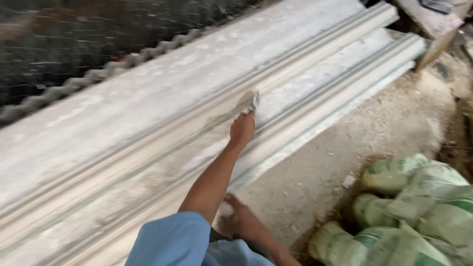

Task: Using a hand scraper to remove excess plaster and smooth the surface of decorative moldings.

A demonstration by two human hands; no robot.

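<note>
A scraper [252, 102] was gripped by the left hand [242, 129] and pressed against the moulding [148, 128] mid-length. The right hand [241, 220], fingers spread, was rested on the moulding's near edge.

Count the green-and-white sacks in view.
3, piled at lower right: top sack, middle sack, bottom sack. More may be hidden underneath or beyond the frame.

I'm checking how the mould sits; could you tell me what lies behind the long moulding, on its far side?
Behind the long moulding runs a corrugated sheet edge, then a dark brick wall. The ground there is hidden by the moulding.
</note>
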